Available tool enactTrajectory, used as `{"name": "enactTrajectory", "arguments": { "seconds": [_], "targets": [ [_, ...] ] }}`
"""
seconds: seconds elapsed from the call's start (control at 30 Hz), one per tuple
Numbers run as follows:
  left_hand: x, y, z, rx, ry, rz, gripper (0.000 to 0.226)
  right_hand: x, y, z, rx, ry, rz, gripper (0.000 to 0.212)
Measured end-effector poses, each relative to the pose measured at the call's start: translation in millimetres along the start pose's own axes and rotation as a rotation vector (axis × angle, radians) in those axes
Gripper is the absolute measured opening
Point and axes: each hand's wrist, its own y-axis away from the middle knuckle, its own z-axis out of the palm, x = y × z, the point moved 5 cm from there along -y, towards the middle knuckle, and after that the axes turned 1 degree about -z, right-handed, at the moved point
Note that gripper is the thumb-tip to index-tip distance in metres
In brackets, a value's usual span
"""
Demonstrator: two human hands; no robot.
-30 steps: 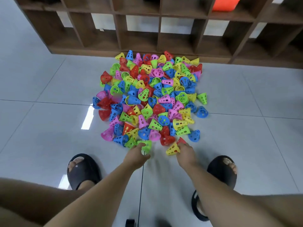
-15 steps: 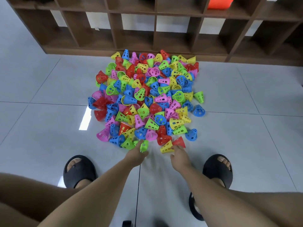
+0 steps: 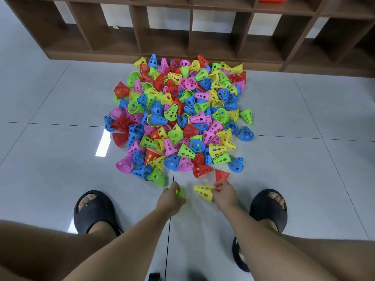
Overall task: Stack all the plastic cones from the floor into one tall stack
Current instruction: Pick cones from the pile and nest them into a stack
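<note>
Head view: we judge the cones to be thin perforated plastic, light, stiff enough to pinch and probably slick, so best taken at the wide rim with the narrow tip left free to nest. Left hand (image 3: 170,197) reaches low to the floor (image 3: 60,169), fingers curled round a green cone (image 3: 180,193); right hand (image 3: 225,192) pinches a yellow cone (image 3: 203,191) by its wide end, tip toward the left fingers. A red cone (image 3: 221,175) sits just beyond the right fingertips and the loose pile (image 3: 178,118) lies farther out; we see no stack yet.

You get bright, even light; 1 white glare streak (image 3: 103,144) sits on the glossy floor (image 3: 60,169), and the shelf (image 3: 166,40) bows at your frame's edges.
</note>
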Motion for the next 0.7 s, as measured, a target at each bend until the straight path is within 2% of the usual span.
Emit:
{"name": "enactTrajectory", "arguments": {
  "seconds": [0.07, 0.13, 0.2, 0.27, 0.37, 0.5, 0.6, 0.7],
  "targets": [
    [-3, 0, -4, 0.039, 0.109, -0.036, 0.063, 5, -2, 0, 0.005, -0.155, 0.105, 0.012],
    [-7, -2, -7, 0.054, 0.197, -0.066, 0.093, 6, 0, 0, -0.02, -0.339, 0.201, 0.013],
    [-8, -4, -7, 0.045, 0.162, -0.054, 0.113, 3, 5, 0, -0.076, -0.461, 0.264, 0.013],
    [-9, -6, -4, 0.016, 0.019, -0.043, 0.103, 2, 8, 2, -0.12, -0.515, 0.291, 0.016],
    [-17, -5, -1, 0.008, -0.175, -0.051, 0.066, 2, 10, 11, -0.169, -0.58, 0.327, 0.019],
    [-34, -2, -9, 0.134, -0.321, -0.072, 0.075, -5, 10, 18, -0.213, -0.643, 0.333, 0.019],
    [-36, -3, -14, 0.172, -0.135, -0.059, 0.077, -15, 11, 22, -0.239, -0.684, 0.311, 0.019],
    [-22, -5, -17, 0.202, 0.057, 0.035, 0.06, -27, 12, 25, -0.256, -0.694, 0.276, 0.019]
  ]
}}
